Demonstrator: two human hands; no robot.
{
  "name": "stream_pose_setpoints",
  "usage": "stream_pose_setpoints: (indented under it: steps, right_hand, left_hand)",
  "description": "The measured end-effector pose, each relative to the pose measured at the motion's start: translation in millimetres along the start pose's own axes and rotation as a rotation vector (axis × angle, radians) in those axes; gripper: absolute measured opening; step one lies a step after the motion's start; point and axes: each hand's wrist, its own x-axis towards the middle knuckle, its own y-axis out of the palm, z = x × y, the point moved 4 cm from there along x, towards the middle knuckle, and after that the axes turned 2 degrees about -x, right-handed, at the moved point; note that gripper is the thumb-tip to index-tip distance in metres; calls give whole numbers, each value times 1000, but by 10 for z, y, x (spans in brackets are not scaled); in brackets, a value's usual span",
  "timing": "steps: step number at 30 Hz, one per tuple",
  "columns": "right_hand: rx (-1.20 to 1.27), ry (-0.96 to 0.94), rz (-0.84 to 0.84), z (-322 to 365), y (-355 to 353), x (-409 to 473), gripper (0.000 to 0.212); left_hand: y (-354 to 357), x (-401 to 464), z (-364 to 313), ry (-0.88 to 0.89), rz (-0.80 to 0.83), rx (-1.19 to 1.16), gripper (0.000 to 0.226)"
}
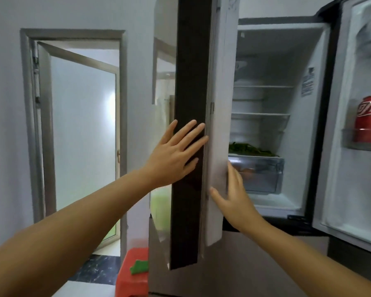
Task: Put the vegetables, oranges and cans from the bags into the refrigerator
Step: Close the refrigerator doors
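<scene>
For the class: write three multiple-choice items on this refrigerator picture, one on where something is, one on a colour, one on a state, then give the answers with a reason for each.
1. Where is the can?
A. on the right door's shelf
B. in the clear drawer
C. on the floor

2. What colour is the can?
A. blue
B. red
C. green

3. How does the left hand meet the left door?
A. gripping a handle
B. flat, fingers spread on its dark outer face
C. not touching it

Answers: 1 A, it stands in the open right door rack. 2 B, its body is red with white lettering. 3 B, the palm lies open against the dark panel while the right hand is at the door's inner edge.
</scene>
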Motion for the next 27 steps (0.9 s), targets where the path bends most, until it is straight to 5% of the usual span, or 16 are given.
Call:
stream_pose_setpoints:
  steps: [6,10,14,27]
  right_hand:
    - [-178,34,15,-171,293,142,107]
    - [-37,51,-63,-742,216,448,90]
    - [193,33,-23,-1201,126,669,74]
    - [172,208,97,-1842,159,1114,58]
  left_hand:
    - [499,549,-486,68,-75,-121,52]
    - [962,783,-666,52,-49,-148,65]
    - [1496,920,-810,-153,-93,-225,64]
    - [2332,1199,-907,-286,-89,-104,65]
